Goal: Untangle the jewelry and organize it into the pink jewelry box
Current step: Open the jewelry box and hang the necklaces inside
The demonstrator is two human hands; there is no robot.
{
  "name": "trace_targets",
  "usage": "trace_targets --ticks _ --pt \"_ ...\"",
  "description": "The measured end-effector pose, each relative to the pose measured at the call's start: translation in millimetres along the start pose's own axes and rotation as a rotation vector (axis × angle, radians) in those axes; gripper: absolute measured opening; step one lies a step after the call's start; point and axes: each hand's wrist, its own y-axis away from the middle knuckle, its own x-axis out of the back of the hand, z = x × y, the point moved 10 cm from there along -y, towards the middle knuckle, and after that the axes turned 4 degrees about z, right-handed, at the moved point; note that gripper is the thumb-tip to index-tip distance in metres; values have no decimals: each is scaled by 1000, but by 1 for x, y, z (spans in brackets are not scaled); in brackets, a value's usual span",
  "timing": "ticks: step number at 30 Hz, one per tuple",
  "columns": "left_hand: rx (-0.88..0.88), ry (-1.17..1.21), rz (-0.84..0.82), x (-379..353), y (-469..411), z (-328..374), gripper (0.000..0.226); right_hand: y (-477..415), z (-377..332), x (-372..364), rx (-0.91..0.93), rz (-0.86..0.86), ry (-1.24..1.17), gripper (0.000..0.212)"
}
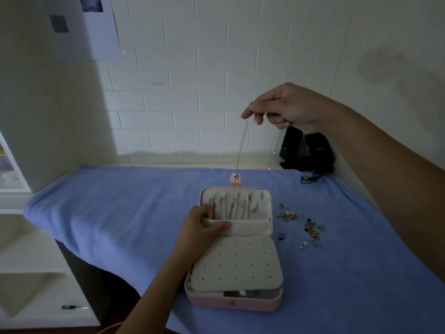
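The pink jewelry box lies open on the blue towel. Several chains hang on hooks inside its upright lid. My left hand grips the lid's cream fabric pocket flap and pulls it down. My right hand is raised high above the box and pinches a thin silver necklace. The necklace dangles in a long loop, and its pendant hangs in front of the lid. A cream earring panel with small holes covers the lower tray.
A scatter of small jewelry pieces lies on the towel right of the box. Two black speakers stand by the tiled wall at the back right, with a small dark corded thing in front. White shelving is at the left.
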Motion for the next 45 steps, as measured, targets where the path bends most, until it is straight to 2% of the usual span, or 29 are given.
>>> trace_targets --ticks 11,19,24,26,34,45 --pt "-14 -5 -4 0 1 2 36 4 17 -14 -89 -70 -84 18" --pt "-4 -9 13 1 1 2 40 5 22 -6 -99 -11 -388 9" --pt "-8 -15 14 2 1 1 38 6 25 -3 -83 4 -158 2" --pt "-9 -15 12 1 0 1 38 6 25 -4 -80 9 -95 6" --pt "-8 -11 14 2 1 2 37 7 19 1 -52 27 -186 13" --pt "-22 -16 26 4 2 5 37 10 27 -1 -36 25 -80 12"
